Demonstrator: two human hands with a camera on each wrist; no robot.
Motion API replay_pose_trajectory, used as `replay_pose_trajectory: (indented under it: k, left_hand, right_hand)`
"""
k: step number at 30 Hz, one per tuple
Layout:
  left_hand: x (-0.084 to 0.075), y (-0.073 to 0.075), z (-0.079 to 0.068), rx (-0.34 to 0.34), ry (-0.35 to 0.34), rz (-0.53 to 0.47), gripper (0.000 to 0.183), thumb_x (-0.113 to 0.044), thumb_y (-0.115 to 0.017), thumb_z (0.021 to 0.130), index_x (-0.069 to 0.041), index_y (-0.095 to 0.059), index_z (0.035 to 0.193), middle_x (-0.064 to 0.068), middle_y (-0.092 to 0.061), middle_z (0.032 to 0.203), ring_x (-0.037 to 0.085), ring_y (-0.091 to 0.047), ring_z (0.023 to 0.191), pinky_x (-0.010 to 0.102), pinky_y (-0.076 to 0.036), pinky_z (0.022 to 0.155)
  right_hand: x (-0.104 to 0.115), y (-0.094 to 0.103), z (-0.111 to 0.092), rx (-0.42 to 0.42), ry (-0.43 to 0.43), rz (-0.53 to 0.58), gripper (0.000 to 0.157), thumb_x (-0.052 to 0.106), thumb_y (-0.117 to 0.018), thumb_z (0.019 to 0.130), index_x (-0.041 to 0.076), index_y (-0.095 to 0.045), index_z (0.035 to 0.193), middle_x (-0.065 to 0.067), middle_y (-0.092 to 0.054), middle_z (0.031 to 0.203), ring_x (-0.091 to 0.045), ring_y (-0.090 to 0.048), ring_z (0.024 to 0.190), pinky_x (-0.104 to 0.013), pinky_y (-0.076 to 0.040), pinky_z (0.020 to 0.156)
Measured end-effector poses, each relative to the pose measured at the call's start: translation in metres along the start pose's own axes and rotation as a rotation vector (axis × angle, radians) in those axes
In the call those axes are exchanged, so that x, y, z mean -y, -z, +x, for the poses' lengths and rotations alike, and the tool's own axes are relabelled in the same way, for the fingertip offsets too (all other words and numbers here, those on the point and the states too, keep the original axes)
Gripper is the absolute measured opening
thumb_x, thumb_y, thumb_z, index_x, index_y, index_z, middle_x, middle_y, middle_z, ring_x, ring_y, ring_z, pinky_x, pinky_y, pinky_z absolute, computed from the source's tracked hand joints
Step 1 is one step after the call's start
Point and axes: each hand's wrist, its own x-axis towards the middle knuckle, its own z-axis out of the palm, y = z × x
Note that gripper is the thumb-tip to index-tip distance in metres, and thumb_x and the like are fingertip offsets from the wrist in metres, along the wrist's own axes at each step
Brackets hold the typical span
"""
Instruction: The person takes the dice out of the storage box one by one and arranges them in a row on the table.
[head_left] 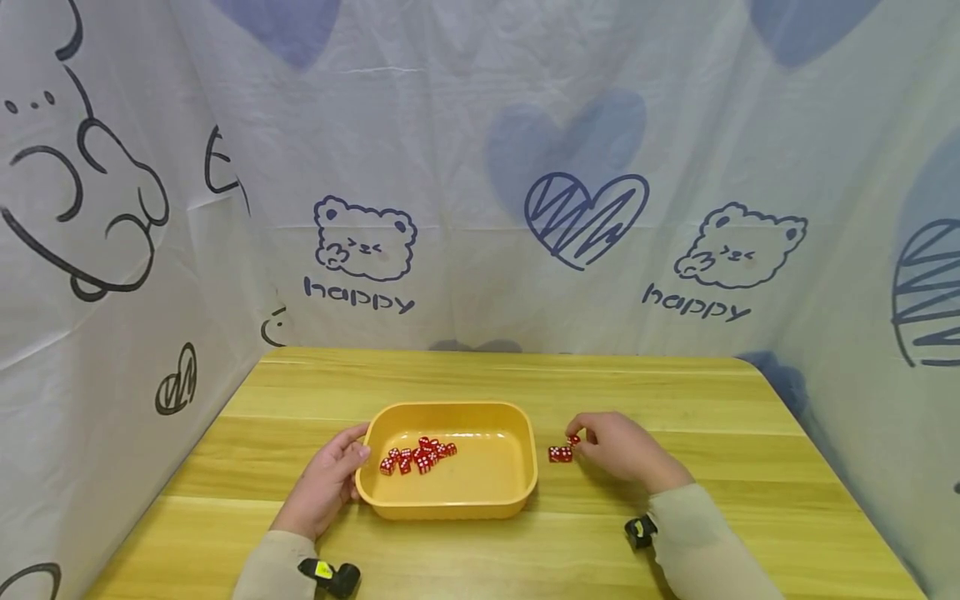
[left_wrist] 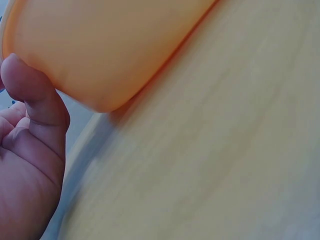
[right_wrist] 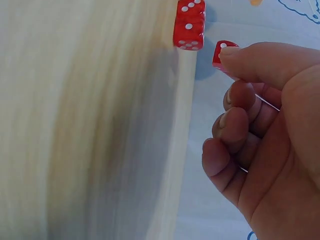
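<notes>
A yellow tray (head_left: 480, 506) stands on the table with several red dice (head_left: 424, 457) gathered in its left half. My left hand (head_left: 330, 477) grips the tray's left end, and in the left wrist view the thumb (left_wrist: 30, 85) lies against its wall. Right of the tray, my right hand (head_left: 618, 448) pinches one red die (right_wrist: 224, 54) between thumb and fingertips, the other fingers curled below. Two more red dice (head_left: 560, 454) sit side by side on the table, between the tray and my right hand.
The wood-grain table (head_left: 600, 550) reaches back to a white cloth (head_left: 465, 292) printed with hearts and bears, which also hangs at both sides. A dark wrist strap mount (head_left: 640, 532) shows by the right sleeve, another (head_left: 330, 577) by the left.
</notes>
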Motion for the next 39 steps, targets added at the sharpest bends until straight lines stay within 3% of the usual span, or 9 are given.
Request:
replay_pose_trajectory:
  k: [22,34,39]
  left_hand:
    - [-0.001,0.000,0.000,0.001,-0.001,0.009,0.054,-0.015,-0.055,0.105,-0.004,-0.034,0.154,0.011,-0.050,0.100,0.012,-0.050,0.063,0.020,-0.047,0.053]
    - [-0.002,0.000,-0.001,0.007,-0.004,-0.005,0.053,-0.013,-0.053,0.105,-0.003,-0.034,0.154,0.009,-0.050,0.100,0.011,-0.050,0.062,0.020,-0.046,0.053]
    - [-0.002,0.000,-0.001,-0.002,0.004,-0.006,0.053,-0.013,-0.053,0.105,-0.004,-0.034,0.154,0.010,-0.050,0.100,0.011,-0.050,0.062,0.020,-0.046,0.053]
  right_hand:
    - [-0.002,-0.008,-0.004,0.063,-0.051,-0.025,0.013,0.013,-0.072,0.091,0.025,-0.069,0.097,0.007,-0.058,0.078,-0.016,-0.051,0.071,-0.038,-0.046,0.070]
    - [-0.005,-0.010,-0.002,0.067,-0.042,0.005,0.016,0.014,-0.072,0.090,0.026,-0.070,0.101,0.009,-0.063,0.086,-0.015,-0.055,0.077,-0.040,-0.050,0.076]
    - [-0.004,-0.010,-0.002,0.071,-0.048,0.027,0.021,0.017,-0.072,0.092,0.024,-0.070,0.112,0.007,-0.060,0.081,-0.014,-0.054,0.072,-0.037,-0.048,0.069]
